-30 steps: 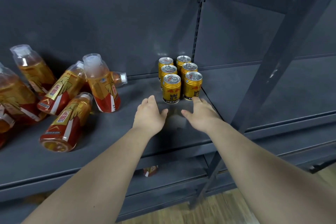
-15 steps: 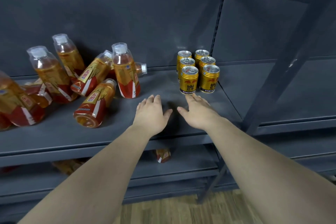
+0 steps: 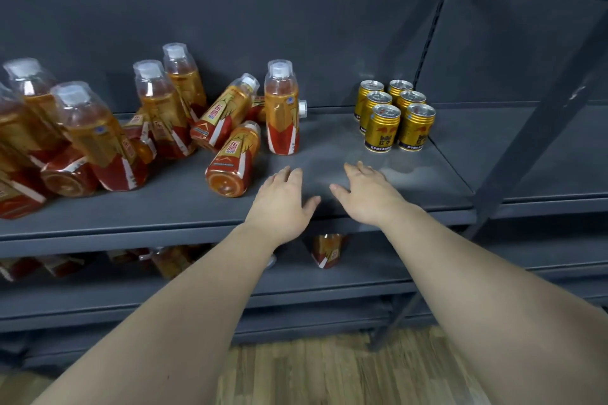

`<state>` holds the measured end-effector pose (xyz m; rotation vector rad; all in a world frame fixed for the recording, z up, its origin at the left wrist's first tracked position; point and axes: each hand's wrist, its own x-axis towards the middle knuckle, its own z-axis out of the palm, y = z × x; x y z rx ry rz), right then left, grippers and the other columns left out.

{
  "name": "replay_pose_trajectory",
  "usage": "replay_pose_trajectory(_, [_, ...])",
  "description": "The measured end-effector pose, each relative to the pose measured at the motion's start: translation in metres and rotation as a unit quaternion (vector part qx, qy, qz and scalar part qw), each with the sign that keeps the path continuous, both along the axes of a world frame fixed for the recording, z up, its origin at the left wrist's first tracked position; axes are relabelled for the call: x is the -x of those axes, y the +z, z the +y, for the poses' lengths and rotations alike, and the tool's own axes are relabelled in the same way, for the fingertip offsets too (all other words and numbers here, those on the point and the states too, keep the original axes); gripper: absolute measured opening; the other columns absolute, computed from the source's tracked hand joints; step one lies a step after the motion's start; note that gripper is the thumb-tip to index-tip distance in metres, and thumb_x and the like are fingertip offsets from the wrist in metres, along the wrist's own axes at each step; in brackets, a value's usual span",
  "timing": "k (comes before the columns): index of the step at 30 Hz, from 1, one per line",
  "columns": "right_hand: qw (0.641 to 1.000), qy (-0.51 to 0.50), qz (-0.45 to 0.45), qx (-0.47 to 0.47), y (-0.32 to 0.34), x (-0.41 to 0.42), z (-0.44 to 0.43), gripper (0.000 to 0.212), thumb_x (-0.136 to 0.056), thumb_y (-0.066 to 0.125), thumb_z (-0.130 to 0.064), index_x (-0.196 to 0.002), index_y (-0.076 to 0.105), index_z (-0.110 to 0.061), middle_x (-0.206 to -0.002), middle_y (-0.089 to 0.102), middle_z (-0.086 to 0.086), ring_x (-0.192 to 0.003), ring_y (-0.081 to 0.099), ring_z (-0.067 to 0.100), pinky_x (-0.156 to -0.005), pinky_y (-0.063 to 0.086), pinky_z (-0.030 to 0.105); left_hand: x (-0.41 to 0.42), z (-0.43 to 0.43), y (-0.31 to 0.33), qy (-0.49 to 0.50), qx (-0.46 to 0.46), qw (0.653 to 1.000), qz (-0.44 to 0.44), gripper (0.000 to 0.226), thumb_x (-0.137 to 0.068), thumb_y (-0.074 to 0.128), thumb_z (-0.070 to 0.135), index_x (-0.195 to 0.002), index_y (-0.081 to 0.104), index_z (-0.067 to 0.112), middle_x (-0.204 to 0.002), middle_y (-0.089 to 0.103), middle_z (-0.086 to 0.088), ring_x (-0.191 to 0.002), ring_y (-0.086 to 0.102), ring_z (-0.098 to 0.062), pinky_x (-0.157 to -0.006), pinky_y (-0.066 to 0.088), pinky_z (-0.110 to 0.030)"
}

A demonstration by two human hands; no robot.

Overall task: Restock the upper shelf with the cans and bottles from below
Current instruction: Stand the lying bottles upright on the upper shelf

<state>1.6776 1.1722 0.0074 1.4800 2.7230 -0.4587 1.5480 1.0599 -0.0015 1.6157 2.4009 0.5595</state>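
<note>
Dark grey steel shelving stands over a wood floor (image 3: 312, 368); on the upper shelf (image 3: 329, 154) six gold cans (image 3: 394, 115) stand in a tight block at the right, while orange-and-red bottles (image 3: 158, 122) crowd the left, some upright, some tipped over. Left hand (image 3: 283, 204) and right hand (image 3: 365, 194) reach palm-down, side by side, over the shelf's bare front, fingers (image 3: 291, 176) relaxed and holding nothing; spare bottles (image 3: 329, 250) lie on the lower shelf (image 3: 362, 276) beneath.

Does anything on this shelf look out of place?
Yes. On the upper shelf, several orange bottles lie toppled and lean on each other; one lying bottle points its base outward. The six gold cans stand neatly upright.
</note>
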Motion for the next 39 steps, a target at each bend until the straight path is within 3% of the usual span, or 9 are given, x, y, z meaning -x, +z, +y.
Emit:
replay_pose_trajectory(7, [1.000,0.011,-0.005,-0.007,0.000,0.021,-0.068,0.070,-0.103,0.035,-0.054,-0.159,0.016,-0.016,-0.166,0.013,0.011,-0.153,0.011,0.028,-0.124,0.014,0.044,0.024,-0.072,-0.003,-0.007,-0.021,1.000,0.007,0.065,-0.100,0.052,0.042,-0.152,0.031,0.009,-0.160,0.029,-0.014,-0.147,0.026,-0.030,-0.120,0.025,-0.039])
replay_pose_trajectory(12, [1.000,0.030,-0.004,-0.001,-0.009,0.040,-0.116,0.069,-0.104,0.035,-0.052,-0.159,0.017,-0.015,-0.166,0.013,0.013,-0.153,0.011,0.029,-0.124,0.013,0.044,0.039,-0.124,-0.008,0.002,-0.025,0.999,0.023,0.059,-0.100,0.051,0.041,-0.148,0.036,0.010,-0.152,0.040,-0.011,-0.140,0.035,-0.030,-0.114,0.029,-0.037])
replay_pose_trajectory(21, [0.997,0.081,-0.002,-0.021,-0.001,0.072,-0.172,0.066,-0.104,0.037,-0.050,-0.159,0.020,-0.017,-0.166,0.015,0.011,-0.153,0.013,0.028,-0.124,0.014,0.043,0.080,-0.190,-0.008,0.067,-0.020,0.997,0.017,0.062,-0.100,0.050,0.044,-0.150,0.034,0.010,-0.157,0.035,-0.010,-0.145,0.030,-0.029,-0.118,0.024,-0.038])
replay_pose_trajectory(26, [0.990,0.133,-0.002,-0.046,-0.004,0.086,-0.194,0.060,-0.104,0.039,-0.049,-0.154,0.032,-0.016,-0.156,0.036,0.007,-0.144,0.030,0.027,-0.117,0.030,0.042,0.095,-0.219,-0.021,0.106,-0.018,0.994,0.025,0.057,-0.098,0.053,0.043,-0.143,0.042,0.009,-0.145,0.049,-0.008,-0.135,0.041,-0.030,-0.114,0.031,-0.039])
replay_pose_trajectory(30, [0.986,0.167,-0.030,-0.002,-0.012,0.091,-0.203,0.059,-0.103,0.039,-0.051,-0.152,0.034,-0.019,-0.151,0.041,0.006,-0.140,0.034,0.026,-0.112,0.037,0.045,0.099,-0.230,-0.027,0.128,-0.001,0.992,0.022,0.057,-0.098,0.052,0.045,-0.142,0.042,0.011,-0.145,0.048,-0.008,-0.135,0.040,-0.030,-0.114,0.031,-0.041])
replay_pose_trajectory(36, [0.981,0.170,-0.066,0.062,-0.034,0.077,-0.205,0.067,-0.101,0.040,-0.056,-0.157,0.027,-0.021,-0.163,0.025,0.003,-0.150,0.022,0.025,-0.119,0.028,0.047,0.092,-0.237,-0.042,0.140,0.051,0.989,0.019,0.063,-0.097,0.049,0.052,-0.147,0.036,0.015,-0.154,0.038,-0.011,-0.142,0.033,-0.033,-0.119,0.025,-0.047])
replay_pose_trajectory(39, [0.983,0.164,-0.066,0.059,-0.037,0.069,-0.201,0.066,-0.101,0.040,-0.057,-0.156,0.028,-0.021,-0.163,0.026,0.003,-0.149,0.024,0.025,-0.118,0.031,0.048,0.085,-0.236,-0.043,0.138,0.057,0.989,0.012,0.065,-0.098,0.048,0.052,-0.150,0.032,0.017,-0.156,0.035,-0.010,-0.144,0.030,-0.033,-0.120,0.022,-0.048])
